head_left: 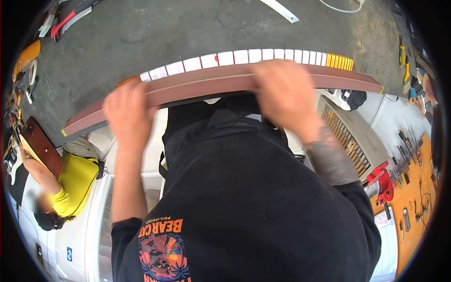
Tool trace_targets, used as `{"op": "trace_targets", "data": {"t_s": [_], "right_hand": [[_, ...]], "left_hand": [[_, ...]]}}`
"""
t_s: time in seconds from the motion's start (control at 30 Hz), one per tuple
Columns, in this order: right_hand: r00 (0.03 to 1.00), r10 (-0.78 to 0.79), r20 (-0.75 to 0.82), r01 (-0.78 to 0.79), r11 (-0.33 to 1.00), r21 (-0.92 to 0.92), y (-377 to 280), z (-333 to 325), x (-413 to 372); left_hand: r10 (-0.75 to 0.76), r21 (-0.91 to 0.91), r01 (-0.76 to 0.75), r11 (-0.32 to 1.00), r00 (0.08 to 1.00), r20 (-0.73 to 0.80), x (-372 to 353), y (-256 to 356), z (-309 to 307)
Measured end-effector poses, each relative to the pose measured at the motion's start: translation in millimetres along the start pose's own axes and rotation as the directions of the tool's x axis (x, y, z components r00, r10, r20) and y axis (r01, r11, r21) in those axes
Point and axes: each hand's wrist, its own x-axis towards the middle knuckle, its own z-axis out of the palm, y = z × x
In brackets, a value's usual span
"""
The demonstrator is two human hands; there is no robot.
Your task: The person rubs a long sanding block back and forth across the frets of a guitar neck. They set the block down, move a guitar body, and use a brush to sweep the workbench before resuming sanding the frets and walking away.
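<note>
A long reddish-brown bar [202,85] lies along the near edge of the dark workbench [188,30], looking curved in this view. My left hand [128,110] is wrapped over its left part, slightly blurred. Over the part right of its middle, my right hand [284,91] is closed on it too. Just behind the bar runs a row of white blocks [209,61], with a red mark on one, ending in narrow yellow pieces [340,62] at the right. A small brown piece [128,82] sits by the row's left end, partly behind my left hand.
A person in a yellow shirt [77,181] is at the lower left, beside a brown case [43,146]. A metal ruler-like strip [280,10] lies at the bench's back. On the right are a slotted rack [346,141], a red vise [383,182] and an orange tool board [416,197].
</note>
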Motion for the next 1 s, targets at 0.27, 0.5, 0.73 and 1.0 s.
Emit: {"op": "trace_targets", "data": {"t_s": [0.27, 0.5, 0.73, 1.0], "right_hand": [[0.999, -0.014, 0.032, 0.019, 0.99, -0.14, 32.3, -30.8, -31.2], [0.999, -0.032, -0.04, 0.03, 0.998, -0.048, -19.3, 11.9, 4.4], [0.999, 0.028, 0.033, -0.022, 0.983, -0.181, 22.9, -27.1, -27.2], [1.0, -0.006, 0.03, 0.006, 1.0, -0.005, -35.6, 9.5, 13.9]], "left_hand": [[0.057, -0.059, -0.055, 0.997, 0.998, 0.03, 9.4, 52.6, 8.1], [-0.018, -0.003, 0.018, 1.0, 1.0, -0.002, -21.2, -13.4, 2.2], [0.053, -0.058, -0.051, 0.997, 0.998, 0.04, 4.1, 48.0, 7.6], [-0.021, -0.039, 0.021, 0.999, 1.0, 0.003, -33.0, -28.0, -0.7]]}}
